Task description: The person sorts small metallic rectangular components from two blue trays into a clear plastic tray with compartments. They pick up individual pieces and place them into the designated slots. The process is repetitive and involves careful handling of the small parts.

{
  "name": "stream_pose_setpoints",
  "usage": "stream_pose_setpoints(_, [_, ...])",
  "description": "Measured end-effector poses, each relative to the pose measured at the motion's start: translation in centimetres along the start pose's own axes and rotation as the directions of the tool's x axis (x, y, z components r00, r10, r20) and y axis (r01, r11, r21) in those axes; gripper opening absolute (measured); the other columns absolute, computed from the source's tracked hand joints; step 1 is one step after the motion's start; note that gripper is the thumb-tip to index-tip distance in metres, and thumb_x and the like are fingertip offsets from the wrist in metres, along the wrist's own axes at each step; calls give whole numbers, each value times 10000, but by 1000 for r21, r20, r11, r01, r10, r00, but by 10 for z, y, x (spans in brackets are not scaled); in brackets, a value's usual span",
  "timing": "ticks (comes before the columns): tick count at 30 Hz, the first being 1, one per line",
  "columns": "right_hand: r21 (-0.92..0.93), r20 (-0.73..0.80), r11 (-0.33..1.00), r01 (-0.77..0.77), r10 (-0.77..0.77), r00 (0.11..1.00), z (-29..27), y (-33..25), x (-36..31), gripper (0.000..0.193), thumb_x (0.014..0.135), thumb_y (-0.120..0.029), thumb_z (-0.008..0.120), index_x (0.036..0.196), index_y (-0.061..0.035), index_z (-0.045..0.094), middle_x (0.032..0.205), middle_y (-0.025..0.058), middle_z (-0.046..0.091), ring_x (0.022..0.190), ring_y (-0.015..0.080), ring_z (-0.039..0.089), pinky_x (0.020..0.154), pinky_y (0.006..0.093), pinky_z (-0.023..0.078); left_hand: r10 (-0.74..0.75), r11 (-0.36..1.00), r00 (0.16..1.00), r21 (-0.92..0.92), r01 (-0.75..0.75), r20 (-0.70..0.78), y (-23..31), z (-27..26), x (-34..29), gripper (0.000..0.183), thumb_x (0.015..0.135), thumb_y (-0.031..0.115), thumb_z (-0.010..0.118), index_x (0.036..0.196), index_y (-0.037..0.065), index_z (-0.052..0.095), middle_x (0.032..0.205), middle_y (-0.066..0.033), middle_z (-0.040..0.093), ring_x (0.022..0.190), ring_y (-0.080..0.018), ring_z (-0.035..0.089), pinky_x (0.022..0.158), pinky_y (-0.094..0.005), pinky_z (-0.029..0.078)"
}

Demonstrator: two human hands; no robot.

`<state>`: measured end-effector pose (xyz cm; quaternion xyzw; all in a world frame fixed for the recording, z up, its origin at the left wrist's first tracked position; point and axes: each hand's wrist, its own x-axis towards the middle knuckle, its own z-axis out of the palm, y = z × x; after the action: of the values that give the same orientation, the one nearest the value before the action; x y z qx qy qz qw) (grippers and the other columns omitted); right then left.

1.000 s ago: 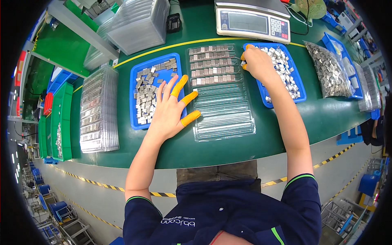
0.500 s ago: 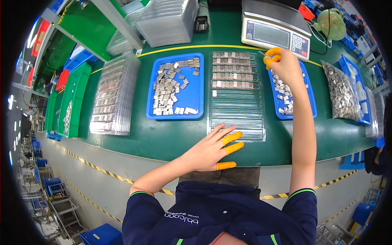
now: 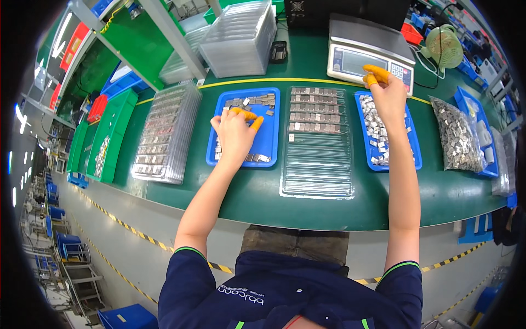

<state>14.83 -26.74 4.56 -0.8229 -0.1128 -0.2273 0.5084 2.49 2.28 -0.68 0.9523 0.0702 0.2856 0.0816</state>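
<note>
The small metal parts (image 3: 241,104) lie loose in the left blue tray (image 3: 268,137), and our left hand (image 3: 235,131) rests right on top of this pile. The fingers (image 3: 244,114), which wear orange caps, are bent down and close together onto the parts. We cannot tell if a piece is already pinched between them, because the hand hides it.

Just to the right of this tray lies the clear slotted tray (image 3: 318,142), with its long side running away from us. Its far rows are already filled with parts and its near rows are bare. So the bare rows lie to the right of the left hand and a little nearer to our body, and the left hand is the nearer one to them.

Our right hand (image 3: 386,96) is raised over the far end of the right blue tray (image 3: 413,148), which holds more metal parts (image 3: 375,123). Its capped fingers (image 3: 375,74) are pressed together near the front of the scale (image 3: 367,55); what they hold, if anything, is too small to see.

On the green counter (image 3: 329,208), a stack of filled clear trays (image 3: 164,131) stands to the left, well apart from both hands.
</note>
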Motion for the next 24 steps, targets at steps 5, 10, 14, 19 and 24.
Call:
stream_pose_setpoints(5, [-129, -37, 991, 19, -24, 999, -7, 0, 5, 267, 806, -49, 565, 1061, -9, 633, 915, 111, 671, 813, 152, 639, 774, 255, 477, -36, 999, 999, 36, 35, 21, -1, 7, -5, 271, 671, 324, 737, 805, 91, 701, 830, -67, 639, 855, -222, 521, 818, -375, 297])
stream_pose_setpoints(10, [-13, 108, 1000, 2, -1, 994, -12, 6, 11, 282, 833, -49, 558, 1100, 33, 601, 954, 124, 656, 878, 147, 618, 805, 245, 460, -33, 997, 999, 70, 30, 42, -1, 7, -5, 282, 678, 319, 734, 831, 84, 702, 837, -67, 641, 871, -218, 526, 832, -377, 298])
stream_pose_setpoints(14, [150, 44, 986, 79, -86, 995, -24, -18, 8, 246, 841, -33, 546, 1067, 39, 613, 929, 133, 666, 872, 167, 638, 789, 254, 473, -26, 1000, 998, 2, 26, 65, -9, 14, -4, 284, 694, 297, 725, 873, 78, 696, 845, -74, 645, 898, -222, 531, 854, -376, 296])
stream_pose_setpoints(19, [416, -19, 883, 218, -231, 973, -56, -61, -4, 362, 867, -44, 558, 1202, 51, 457, 985, 156, 636, 893, 211, 635, 827, 307, 494, -48, 988, 991, -137, 65, 123, -6, 13, -4, 240, 711, 213, 713, 900, 67, 687, 847, -85, 648, 895, -227, 540, 868, -376, 294])
stream_pose_setpoints(24, [655, 40, 727, 208, -309, 950, -110, -92, -34, 256, 881, -77, 517, 1116, 24, 524, 1078, 158, 574, 970, 209, 590, 850, 332, 477, -4, 991, 993, -135, 19, 116, -5, 15, -3, 181, 710, 137, 704, 871, 55, 691, 826, -105, 642, 875, -239, 547, 861, -371, 302])
